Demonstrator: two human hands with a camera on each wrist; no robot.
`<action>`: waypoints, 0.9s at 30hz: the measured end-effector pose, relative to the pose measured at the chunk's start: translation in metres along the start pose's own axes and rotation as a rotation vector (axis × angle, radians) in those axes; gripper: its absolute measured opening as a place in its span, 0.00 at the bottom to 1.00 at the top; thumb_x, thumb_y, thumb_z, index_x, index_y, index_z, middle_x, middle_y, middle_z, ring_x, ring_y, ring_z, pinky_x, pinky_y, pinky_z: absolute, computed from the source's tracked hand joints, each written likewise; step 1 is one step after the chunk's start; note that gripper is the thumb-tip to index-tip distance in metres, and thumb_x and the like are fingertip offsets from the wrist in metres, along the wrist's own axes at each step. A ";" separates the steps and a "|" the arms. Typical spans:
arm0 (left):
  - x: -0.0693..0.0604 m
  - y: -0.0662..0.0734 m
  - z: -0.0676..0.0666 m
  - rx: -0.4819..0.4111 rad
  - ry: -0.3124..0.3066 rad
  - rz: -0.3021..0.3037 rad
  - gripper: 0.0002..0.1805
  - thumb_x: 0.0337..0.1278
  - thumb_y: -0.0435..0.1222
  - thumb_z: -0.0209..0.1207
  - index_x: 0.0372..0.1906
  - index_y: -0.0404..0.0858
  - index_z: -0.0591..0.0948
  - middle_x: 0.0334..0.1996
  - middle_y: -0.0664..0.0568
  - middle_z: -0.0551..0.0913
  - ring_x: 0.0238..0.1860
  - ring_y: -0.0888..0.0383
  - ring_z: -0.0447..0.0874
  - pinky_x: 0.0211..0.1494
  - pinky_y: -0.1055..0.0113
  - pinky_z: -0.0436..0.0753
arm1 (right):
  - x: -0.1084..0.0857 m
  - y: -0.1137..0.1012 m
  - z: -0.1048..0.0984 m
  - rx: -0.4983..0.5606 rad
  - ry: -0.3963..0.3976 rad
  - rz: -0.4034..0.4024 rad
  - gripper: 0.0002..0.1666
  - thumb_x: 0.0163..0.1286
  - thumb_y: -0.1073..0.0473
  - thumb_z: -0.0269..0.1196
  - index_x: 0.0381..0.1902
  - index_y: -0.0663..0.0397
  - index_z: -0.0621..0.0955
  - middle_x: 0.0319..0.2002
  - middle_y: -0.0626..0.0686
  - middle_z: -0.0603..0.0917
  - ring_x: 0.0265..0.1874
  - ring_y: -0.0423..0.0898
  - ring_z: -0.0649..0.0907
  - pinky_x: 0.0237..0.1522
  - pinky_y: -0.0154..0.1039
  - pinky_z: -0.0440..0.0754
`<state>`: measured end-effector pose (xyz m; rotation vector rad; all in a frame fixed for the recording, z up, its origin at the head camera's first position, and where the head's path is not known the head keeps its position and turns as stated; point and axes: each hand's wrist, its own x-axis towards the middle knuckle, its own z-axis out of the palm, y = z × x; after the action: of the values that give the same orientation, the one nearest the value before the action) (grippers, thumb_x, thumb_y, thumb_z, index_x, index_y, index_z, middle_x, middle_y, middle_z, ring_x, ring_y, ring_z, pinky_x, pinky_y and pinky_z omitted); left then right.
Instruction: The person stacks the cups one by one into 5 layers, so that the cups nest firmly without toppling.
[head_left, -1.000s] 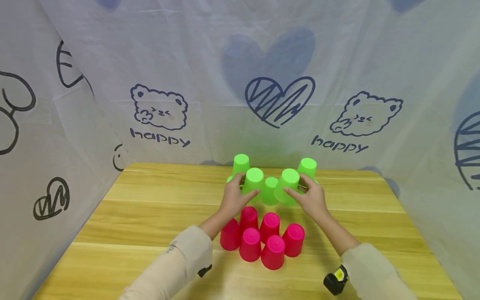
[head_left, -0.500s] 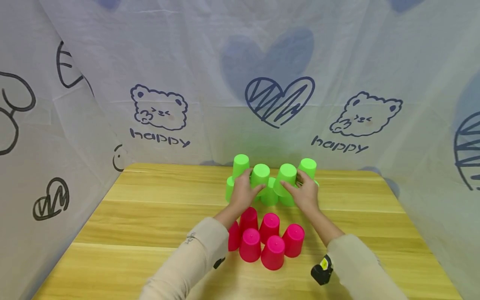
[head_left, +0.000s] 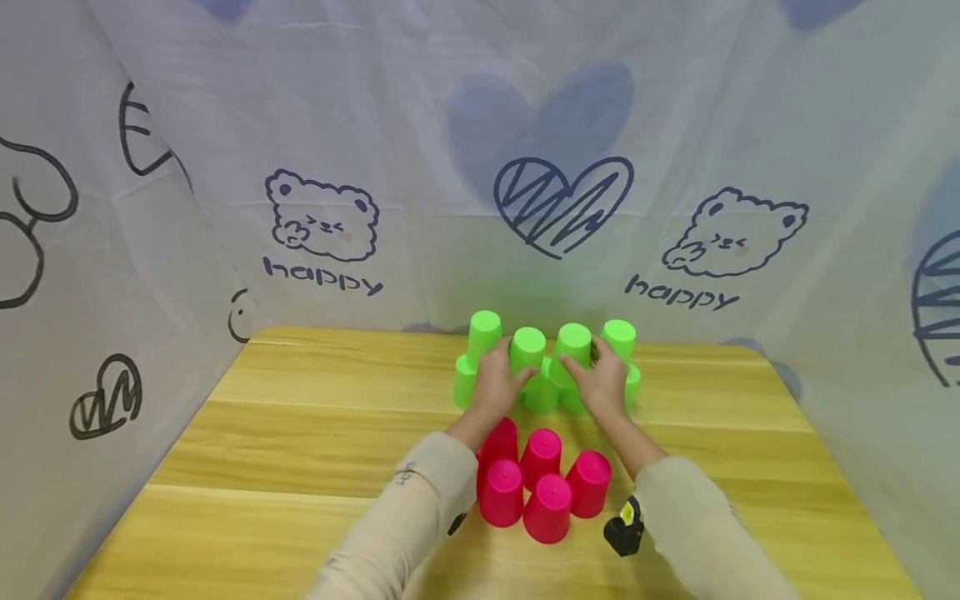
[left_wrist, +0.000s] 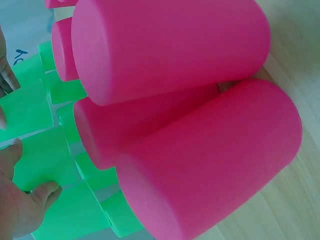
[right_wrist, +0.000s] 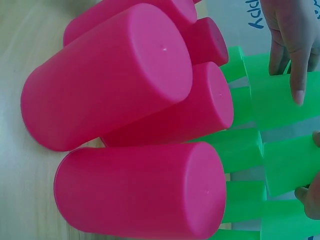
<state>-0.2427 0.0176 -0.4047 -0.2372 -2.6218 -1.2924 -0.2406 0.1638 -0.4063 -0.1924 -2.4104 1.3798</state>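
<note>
My left hand (head_left: pixel 497 382) grips an upside-down green cup (head_left: pixel 528 352), with the thumb in front. My right hand (head_left: pixel 600 379) grips a second green cup (head_left: pixel 574 343), slightly tilted. The two held cups are side by side at second-row height, a narrow gap between them. Below is a row of upside-down green cups (head_left: pixel 542 397), partly hidden by the hands. Outer green cups stand on its left (head_left: pixel 485 332) and right (head_left: pixel 619 336) ends. In the right wrist view, the right fingers (right_wrist: pixel 298 75) lie along the held cup (right_wrist: pixel 285 107). Whether the held cups touch the row, I cannot tell.
Several upside-down pink-red cups (head_left: pixel 547 508) stand on the wooden table (head_left: pixel 300 467) nearer to me, between the forearms. The left sleeve partly hides the leftmost ones. A printed white curtain (head_left: pixel 420 275) hangs directly behind the green cups.
The left hand has carried its green cup to the right and farther back. My right hand has shifted its cup slightly left and back. The gap between the two cups has narrowed.
</note>
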 end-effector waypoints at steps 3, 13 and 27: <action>0.002 0.002 0.000 0.009 0.009 -0.001 0.31 0.48 0.34 0.66 0.57 0.26 0.69 0.52 0.36 0.78 0.56 0.44 0.76 0.58 0.57 0.77 | 0.002 -0.002 0.003 -0.019 0.012 -0.002 0.34 0.55 0.62 0.68 0.57 0.72 0.71 0.53 0.70 0.76 0.55 0.62 0.76 0.58 0.50 0.75; 0.008 0.001 0.008 0.001 0.002 -0.019 0.30 0.50 0.35 0.65 0.57 0.27 0.69 0.52 0.37 0.78 0.57 0.45 0.76 0.58 0.58 0.77 | 0.003 -0.004 0.008 -0.067 0.028 0.036 0.34 0.56 0.61 0.68 0.58 0.72 0.71 0.54 0.69 0.76 0.55 0.62 0.76 0.59 0.50 0.75; 0.010 0.001 0.014 0.013 0.037 -0.008 0.25 0.53 0.33 0.62 0.54 0.26 0.70 0.46 0.35 0.79 0.53 0.43 0.77 0.55 0.57 0.79 | 0.003 -0.009 0.007 -0.161 0.066 0.046 0.32 0.56 0.60 0.68 0.55 0.71 0.73 0.50 0.69 0.79 0.52 0.63 0.78 0.56 0.51 0.76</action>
<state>-0.2538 0.0299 -0.4099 -0.1988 -2.6020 -1.2701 -0.2458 0.1544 -0.4016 -0.3307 -2.4758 1.1791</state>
